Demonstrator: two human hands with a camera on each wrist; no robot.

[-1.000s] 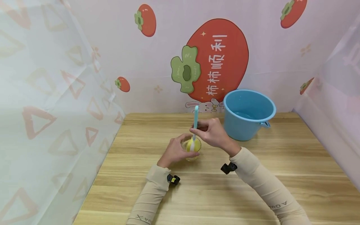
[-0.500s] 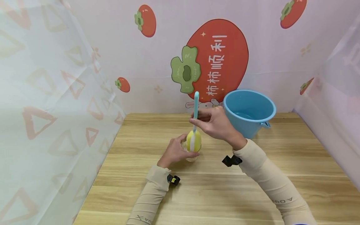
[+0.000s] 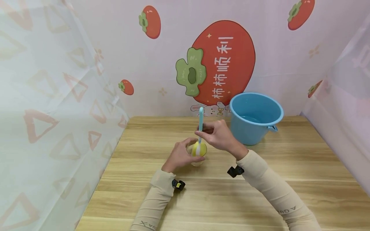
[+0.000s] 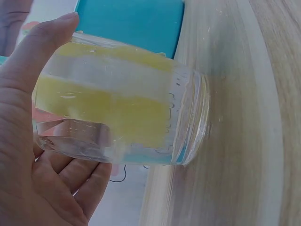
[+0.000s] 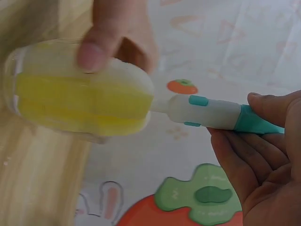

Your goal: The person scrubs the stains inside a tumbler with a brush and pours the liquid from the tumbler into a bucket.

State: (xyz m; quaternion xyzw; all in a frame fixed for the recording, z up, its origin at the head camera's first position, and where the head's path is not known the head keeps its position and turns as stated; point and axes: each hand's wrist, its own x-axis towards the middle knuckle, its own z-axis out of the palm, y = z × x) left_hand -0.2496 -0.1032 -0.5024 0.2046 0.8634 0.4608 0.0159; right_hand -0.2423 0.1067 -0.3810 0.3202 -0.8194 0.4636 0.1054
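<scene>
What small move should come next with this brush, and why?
Perhaps a slight twist of the brush handle by the right hand, which pinches it: the sponge head sits mostly inside the glass, and the left hand grips that glass, so turning may rub its wall.

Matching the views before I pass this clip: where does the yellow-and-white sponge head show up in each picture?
Head: the sponge head sits a little below and right of the picture's centre.
Left wrist: left of centre and slightly high, seen through clear glass.
Right wrist: in the left half, just above mid-height, somewhat blurred.
Shared landmark: the glass container around it, held by the left hand, in all three views.
</scene>
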